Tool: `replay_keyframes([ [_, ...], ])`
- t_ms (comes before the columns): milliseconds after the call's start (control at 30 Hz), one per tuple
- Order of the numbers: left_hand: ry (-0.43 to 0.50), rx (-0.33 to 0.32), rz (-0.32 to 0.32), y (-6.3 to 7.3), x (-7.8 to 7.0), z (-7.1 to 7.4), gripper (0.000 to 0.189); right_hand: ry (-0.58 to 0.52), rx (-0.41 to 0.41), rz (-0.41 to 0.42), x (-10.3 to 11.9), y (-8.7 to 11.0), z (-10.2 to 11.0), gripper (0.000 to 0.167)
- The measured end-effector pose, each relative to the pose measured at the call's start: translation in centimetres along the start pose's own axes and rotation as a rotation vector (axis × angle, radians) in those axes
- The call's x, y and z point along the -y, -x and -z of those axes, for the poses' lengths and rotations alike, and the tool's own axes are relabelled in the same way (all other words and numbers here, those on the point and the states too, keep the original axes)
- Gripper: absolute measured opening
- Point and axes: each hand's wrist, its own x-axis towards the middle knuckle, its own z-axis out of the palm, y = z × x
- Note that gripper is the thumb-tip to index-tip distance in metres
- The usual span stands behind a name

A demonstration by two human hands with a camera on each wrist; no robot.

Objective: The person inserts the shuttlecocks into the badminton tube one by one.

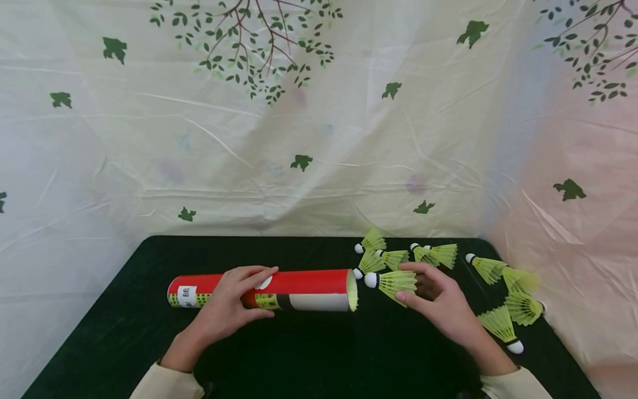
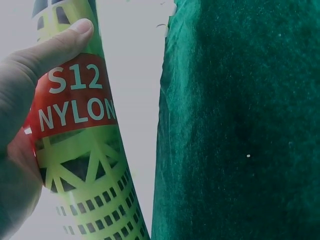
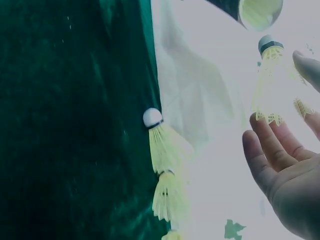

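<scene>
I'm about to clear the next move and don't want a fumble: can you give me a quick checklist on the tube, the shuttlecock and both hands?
1. Left hand gripping the tube: ok.
2. Right hand holding a shuttlecock by its skirt: ok.
3. Its white cork facing the tube's end: ok.
4. Area around that end uncluttered: not ok, a loose shuttlecock lies close by.
5. Room left inside: cannot tell.

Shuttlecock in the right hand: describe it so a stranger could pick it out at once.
At the dark green table, find the red tube gripped by the left hand. Just past the tube's right end is a yellow shuttlecock, white head toward the tube. Unlike the other shuttlecocks, it's held by the right hand.
</scene>
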Motion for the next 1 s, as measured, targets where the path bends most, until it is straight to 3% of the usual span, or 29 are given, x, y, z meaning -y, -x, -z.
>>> replay_keyframes([
  [300, -0.017, 0.004, 0.002, 0.0, 0.1, -0.1, 0.090, -0.102, 0.085, 0.011, 1.3, -0.6, -3.1, 0.049],
  [467, -0.018, 0.007, 0.003, 0.0, 0.1, -0.2, 0.089, -0.123, 0.090, 0.004, 2.6, -0.9, -4.3, 0.054],
  [700, -0.021, 0.001, 0.005, 0.0, 0.1, -0.1, 0.089, -0.159, 0.119, 0.004, 3.8, -0.7, -4.6, 0.057],
  [1000, -0.026, 0.001, 0.000, 0.0, 0.2, -0.2, 0.089, -0.225, 0.225, 0.082, 4.2, -0.5, -4.1, 0.054],
])
